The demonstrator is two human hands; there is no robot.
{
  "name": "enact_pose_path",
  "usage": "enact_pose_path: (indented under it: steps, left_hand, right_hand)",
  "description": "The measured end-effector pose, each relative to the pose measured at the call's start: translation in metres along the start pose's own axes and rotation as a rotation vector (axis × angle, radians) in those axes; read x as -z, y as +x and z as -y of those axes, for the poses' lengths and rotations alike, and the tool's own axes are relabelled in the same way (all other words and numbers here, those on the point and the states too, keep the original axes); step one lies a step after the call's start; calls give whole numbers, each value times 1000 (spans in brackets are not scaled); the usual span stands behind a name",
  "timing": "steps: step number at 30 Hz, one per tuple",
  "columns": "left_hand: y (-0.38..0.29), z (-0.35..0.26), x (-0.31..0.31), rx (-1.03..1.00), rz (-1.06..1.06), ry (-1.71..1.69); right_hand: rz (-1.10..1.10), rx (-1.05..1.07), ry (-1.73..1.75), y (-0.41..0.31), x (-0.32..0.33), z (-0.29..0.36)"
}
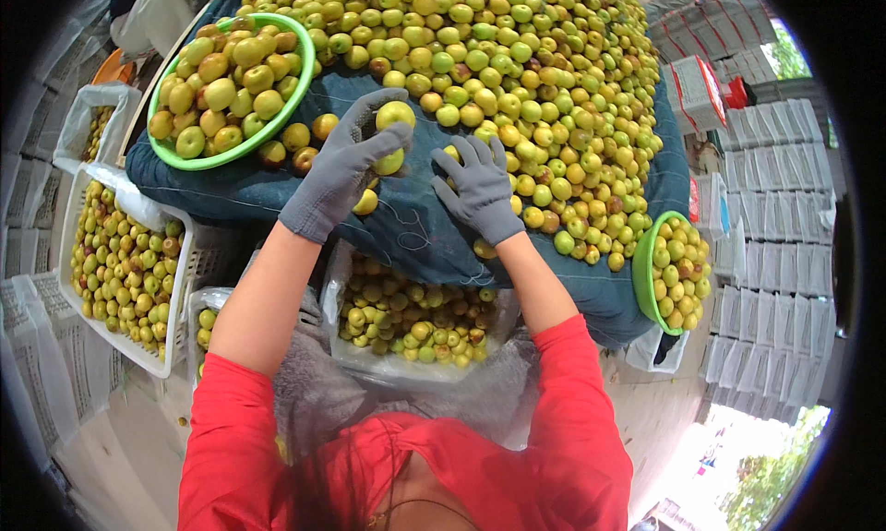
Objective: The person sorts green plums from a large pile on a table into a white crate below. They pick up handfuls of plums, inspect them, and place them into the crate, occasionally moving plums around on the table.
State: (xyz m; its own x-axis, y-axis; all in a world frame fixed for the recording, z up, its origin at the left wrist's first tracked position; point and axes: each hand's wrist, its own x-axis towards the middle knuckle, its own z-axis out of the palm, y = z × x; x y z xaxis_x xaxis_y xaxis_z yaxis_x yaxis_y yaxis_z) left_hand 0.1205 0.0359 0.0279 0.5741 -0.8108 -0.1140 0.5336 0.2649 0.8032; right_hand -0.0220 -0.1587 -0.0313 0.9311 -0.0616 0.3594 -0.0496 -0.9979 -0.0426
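My left hand (346, 161), in a grey glove, holds a yellow-green fruit (395, 115), jujube-like, between thumb and fingers. A second fruit (388, 162) shows under the thumb, against the palm. My right hand (477, 185), gloved alike, rests palm down at the near edge of a large fruit heap (512, 81). Its fingers curl over a partly hidden fruit (452, 153); whether they grip it is hidden. Both hands are above a dark blue cloth (408, 219) that covers the sorting surface. A few loose fruits (296, 136) lie left of my left hand.
A green basket (309, 67) full of fruit stands at left, another green basket (644, 275) at the right edge. Below the cloth sits a lined crate (415, 372) of fruit; a white crate (183, 275) is at left. Stacked crates (775, 254) line the right side. People's legs show behind.
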Motion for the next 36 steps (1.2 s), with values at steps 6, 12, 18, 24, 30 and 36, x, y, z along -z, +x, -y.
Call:
enact_pose_path:
  steps: [6, 12, 18, 24, 30, 36]
  left_hand:
    - [36, 36, 8, -389, -81, 1323]
    - [68, 53, 23, -43, -137, 2059]
    - [67, 43, -5, -102, -60, 2067]
    - [59, 80, -42, -131, 231, 1462]
    - [63, 92, -44, -13, 385, 1490]
    - [10, 94, -76, 129, 216, 1600]
  right_hand:
    - [52, -165, -35, -46, 14, -12]
    - [18, -263, 58, -67, 32, -17]
    - [-39, -476, 200, -87, 73, -43]
    - [387, -737, 329, -110, 104, -49]
    - [393, -808, 311, -105, 92, -36]
    - [340, -658, 198, -107, 84, -36]
